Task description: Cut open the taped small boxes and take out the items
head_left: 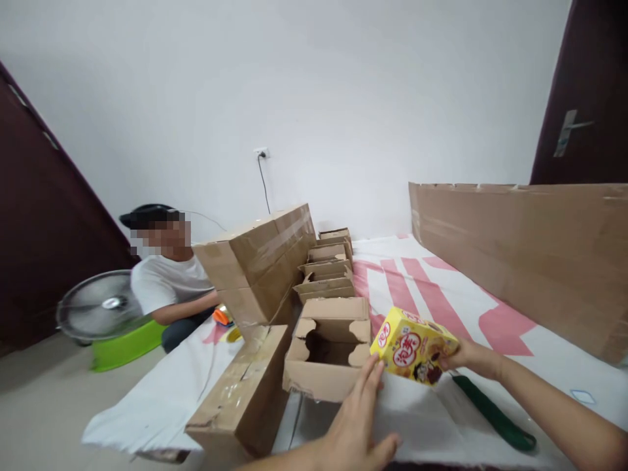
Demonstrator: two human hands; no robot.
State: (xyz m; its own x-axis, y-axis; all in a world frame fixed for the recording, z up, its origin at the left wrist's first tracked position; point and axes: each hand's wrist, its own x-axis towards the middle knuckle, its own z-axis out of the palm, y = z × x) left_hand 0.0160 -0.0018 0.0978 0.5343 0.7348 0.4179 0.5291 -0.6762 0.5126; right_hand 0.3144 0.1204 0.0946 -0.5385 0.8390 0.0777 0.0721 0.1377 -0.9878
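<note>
A yellow snack box [409, 345] with red and white lettering is held at its right end by my right hand [464, 356]. It hangs tilted above the cloth, just right of an open cardboard box [324, 383]. My left hand [354, 418] is open, fingers stretched and thumb apart. Its fingertips reach the near left corner of the snack box; whether they touch it I cannot tell. The cardboard box has its top opening facing up, with notched inner flaps and a dark inside. Below my right forearm lies a tool with a dark green handle [493, 412].
More open cardboard boxes [328, 269] line up behind, beside a tall taped carton [265, 261]. A long carton [240, 386] lies front left. A cardboard panel [520, 255] stands on the right over a pink-and-white cloth [417, 288]. A person [169, 281] crouches left near a fan [108, 304].
</note>
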